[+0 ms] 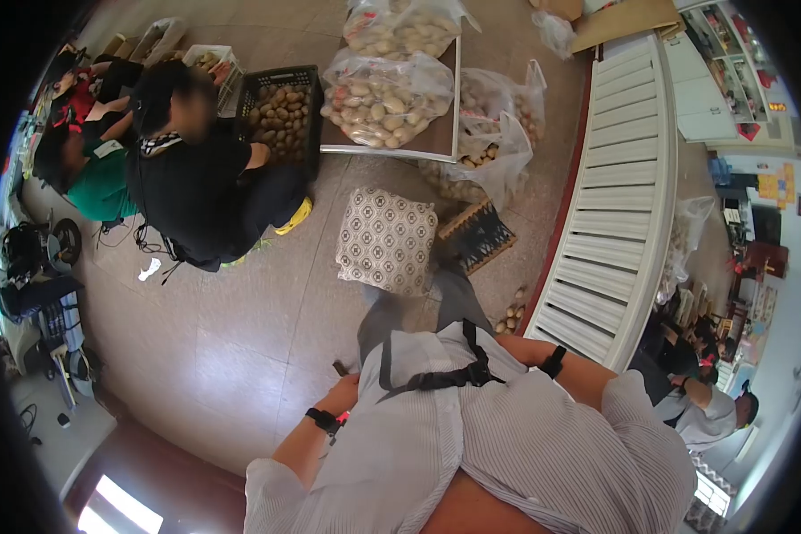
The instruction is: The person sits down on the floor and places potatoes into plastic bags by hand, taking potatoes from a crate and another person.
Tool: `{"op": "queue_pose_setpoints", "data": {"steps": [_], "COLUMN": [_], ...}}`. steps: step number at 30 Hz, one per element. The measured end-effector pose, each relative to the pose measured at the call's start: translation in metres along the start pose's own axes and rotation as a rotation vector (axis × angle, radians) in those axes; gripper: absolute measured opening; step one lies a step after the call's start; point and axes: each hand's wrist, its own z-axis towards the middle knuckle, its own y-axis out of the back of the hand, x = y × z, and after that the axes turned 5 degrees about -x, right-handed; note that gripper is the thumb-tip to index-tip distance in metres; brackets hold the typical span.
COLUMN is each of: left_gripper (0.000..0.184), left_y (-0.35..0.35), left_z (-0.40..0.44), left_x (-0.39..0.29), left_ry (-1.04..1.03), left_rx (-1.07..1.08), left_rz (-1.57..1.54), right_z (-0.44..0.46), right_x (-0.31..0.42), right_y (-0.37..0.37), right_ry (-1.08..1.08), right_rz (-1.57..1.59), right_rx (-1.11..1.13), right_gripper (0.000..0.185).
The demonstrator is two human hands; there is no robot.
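My left hand (340,392) hangs beside my left hip, fingers curled, with a small brown thing sticking out at its top. A dark band circles that wrist. Part of my right hand (514,347) shows at my right hip; its fingers are hidden behind my clothing. In front of my legs stands a patterned square seat (387,240), with a dark woven item (477,237) to its right. Farther off, clear bags of potato-like items (387,102) lie on a low table (329,142). More such bags (498,107) rest on the floor beside it.
A black crate (314,116) of brown items stands left of the table. A person in black (191,191) crouches beside it, near a person in green (102,182). A white radiator (610,205) runs along the right. Loose brown items (512,316) lie near its base.
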Motion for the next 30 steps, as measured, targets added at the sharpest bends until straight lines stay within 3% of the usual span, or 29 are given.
{"op": "queue_pose_setpoints", "data": {"steps": [6, 8, 12, 18, 21, 23, 24, 25, 26, 27, 30], "left_gripper": [0.049, 0.048, 0.047, 0.046, 0.045, 0.045, 0.044, 0.044, 0.045, 0.048, 0.049], "left_y": [-0.006, -0.009, -0.013, -0.017, -0.012, -0.017, -0.020, -0.024, -0.025, -0.016, -0.020], "left_z": [-0.006, -0.008, -0.016, -0.020, -0.044, -0.034, -0.029, -0.023, -0.017, -0.034, -0.030], "left_x": [0.036, 0.045, 0.036, 0.049, 0.015, 0.028, 0.040, 0.050, 0.052, 0.021, 0.009], "left_ry": [-0.080, -0.085, -0.137, -0.152, -0.144, -0.176, -0.199, -0.264, -0.329, -0.234, -0.147], "left_rx": [-0.053, -0.067, -0.101, -0.119, -0.112, -0.166, -0.195, -0.219, -0.239, -0.210, -0.207], "left_rz": [-0.135, -0.163, -0.172, -0.292, -0.223, -0.135, -0.047, -0.014, 0.023, 0.037, -0.002], "right_z": [0.008, 0.005, 0.002, 0.014, 0.012, 0.038, 0.027, 0.025, 0.028, 0.023, 0.006], "right_x": [0.009, 0.020, 0.017, 0.017, 0.021, -0.027, 0.003, 0.010, 0.008, 0.024, 0.069], "right_y": [-0.017, -0.020, -0.020, -0.017, -0.012, 0.002, 0.008, 0.005, 0.012, 0.014, 0.029], "right_ry": [0.068, -0.002, 0.012, 0.216, 0.181, 0.471, 0.413, 0.471, 0.485, 0.416, 0.338], "right_rz": [-0.128, -0.081, -0.156, -0.247, -0.219, -0.427, -0.492, -0.256, -0.278, -0.262, -0.240], "right_rx": [-0.010, -0.010, -0.033, -0.024, -0.002, -0.019, 0.082, 0.071, 0.040, 0.011, 0.084], "right_gripper": [0.037, 0.038, 0.038, 0.035, 0.034, 0.034, 0.035, 0.038, 0.041, 0.043, 0.042]}}
